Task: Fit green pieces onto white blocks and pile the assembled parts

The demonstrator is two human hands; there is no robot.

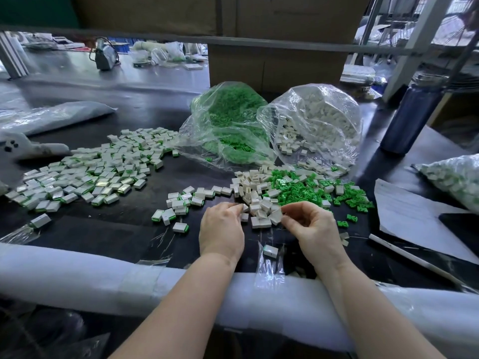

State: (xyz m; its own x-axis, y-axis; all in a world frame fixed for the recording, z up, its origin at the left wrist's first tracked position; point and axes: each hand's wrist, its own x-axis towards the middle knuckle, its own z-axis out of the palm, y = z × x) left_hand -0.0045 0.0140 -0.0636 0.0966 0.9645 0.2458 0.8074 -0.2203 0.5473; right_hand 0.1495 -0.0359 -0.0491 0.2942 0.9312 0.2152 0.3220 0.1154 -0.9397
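Green pieces (233,120) fill one clear bag, white blocks (318,117) another.

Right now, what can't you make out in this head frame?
- Left hand: its back hides the fingertips; whether it holds a white block is unclear.
- Right hand: curled fingers hide any piece.
- Green-piece bag: crinkled plastic blurs the contents.
- Blue bottle: label unreadable, blurred.

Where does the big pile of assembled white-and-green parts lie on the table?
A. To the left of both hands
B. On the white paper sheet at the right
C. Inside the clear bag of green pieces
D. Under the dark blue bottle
A: the pile of assembled parts spreads across the table well left of the left hand and the right hand.
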